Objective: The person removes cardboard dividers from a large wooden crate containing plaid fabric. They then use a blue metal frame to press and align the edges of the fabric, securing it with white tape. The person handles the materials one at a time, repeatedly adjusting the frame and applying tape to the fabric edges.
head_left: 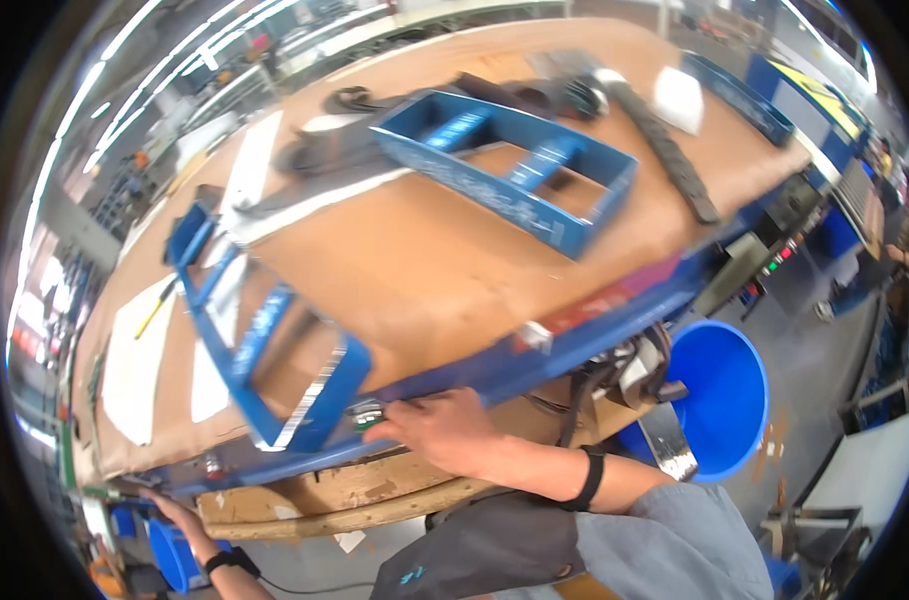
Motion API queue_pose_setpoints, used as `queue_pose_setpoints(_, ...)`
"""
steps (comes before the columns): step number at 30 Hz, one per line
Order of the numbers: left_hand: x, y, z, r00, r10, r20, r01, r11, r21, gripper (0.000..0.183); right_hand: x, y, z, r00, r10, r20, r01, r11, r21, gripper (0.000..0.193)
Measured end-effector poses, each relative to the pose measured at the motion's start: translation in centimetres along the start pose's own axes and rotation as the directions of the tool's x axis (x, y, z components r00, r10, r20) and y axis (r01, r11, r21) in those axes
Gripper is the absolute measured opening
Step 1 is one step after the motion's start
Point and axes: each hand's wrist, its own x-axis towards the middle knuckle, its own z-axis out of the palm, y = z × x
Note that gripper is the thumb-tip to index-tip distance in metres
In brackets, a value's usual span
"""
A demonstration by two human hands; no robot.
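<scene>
My right hand (440,430) is at the near edge of the brown-covered worktable (395,260), closed beside a small shiny silver-and-green piece (368,414). Its fingers are curled, and I cannot make out what is inside them. At the lower left my left hand (172,512) reaches the table's edge with fingers stretched out, nothing visible in it. Between the hands, a blue open frame with crosspieces (237,350) lies at the table's near-left edge. Another blue rectangular frame (505,195) sits farther back.
Dark strips (665,150) and white sheets (140,360) lie on the table, with a yellow pen-like stick (155,308). A blue bucket (740,400) stands at the right, and another blue bucket (173,555) at lower left. A wooden ledge (345,520) runs below the table edge.
</scene>
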Motion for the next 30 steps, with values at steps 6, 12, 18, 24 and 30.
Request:
queue_pose_setpoints(6,-28.6,-4.9,2.1,0.86,0.392,0.325,-0.441,0.893,0.088,0.04,-1.0,1.8,0.6,1.0,-0.003,-0.021,0.002,0.999,-0.037,0.037)
queue_pose_setpoints(12,-49.8,3.9,10.5,0.216,0.445,0.869,-0.615,0.754,-0.233,0.004,-1.1,1.4,0.6,0.999,-0.008,0.046,0.011,0.998,-0.063,0.03)
queue_pose_setpoints(18,-51.6,3.0,11.6,0.127,0.475,0.871,-0.747,0.624,-0.231,0.016,-0.9,1.2,0.6,0.998,-0.066,0.019,0.067,0.996,-0.06,0.021)
queue_pose_setpoints(24,-52.5,3.4,12.0,0.142,0.449,0.882,-0.767,0.613,-0.189,0.011,-3.1,1.0,-0.7,0.993,0.116,-0.022,-0.113,0.987,0.112,0.015)
queue_pose_setpoints(30,-54.3,2.0,11.5,0.317,0.338,0.886,-0.746,0.665,0.013,0.01,-16.5,3.2,-2.3,0.97,0.241,0.012,-0.235,0.955,-0.183,0.016)
